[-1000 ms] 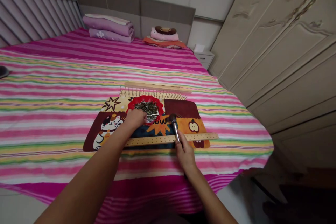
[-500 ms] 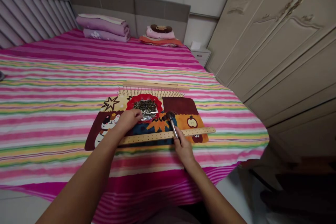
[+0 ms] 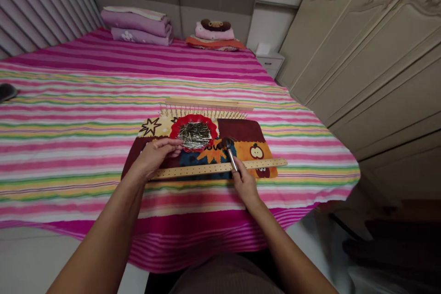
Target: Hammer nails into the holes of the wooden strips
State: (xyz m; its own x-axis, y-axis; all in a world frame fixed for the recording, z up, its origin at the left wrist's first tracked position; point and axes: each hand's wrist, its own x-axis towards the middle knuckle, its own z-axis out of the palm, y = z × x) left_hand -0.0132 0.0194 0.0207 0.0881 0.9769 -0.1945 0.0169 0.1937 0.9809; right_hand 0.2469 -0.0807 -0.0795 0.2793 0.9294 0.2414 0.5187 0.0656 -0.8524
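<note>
- Currently, the right hand (image 3: 245, 186) grasps the handle of the hammer (image 3: 233, 161); the hammer head is over the patterned mat (image 3: 241, 131), just right of the red bowl (image 3: 213, 131).
- The left hand (image 3: 155, 155) is near the bowl's left rim, thumb and forefinger drawn together; whether they grip a nail cannot be told.
- Loose nails (image 3: 195, 134) are heaped in the bowl.
- The perforated wooden strip (image 3: 203, 169) spans the mat's near side, the hammer handle crossing above it.
- Behind the bowl, upright nails (image 3: 206, 113) form a row.
- The striped sheet (image 3: 69, 147) covers the bed beneath the mat.
</note>
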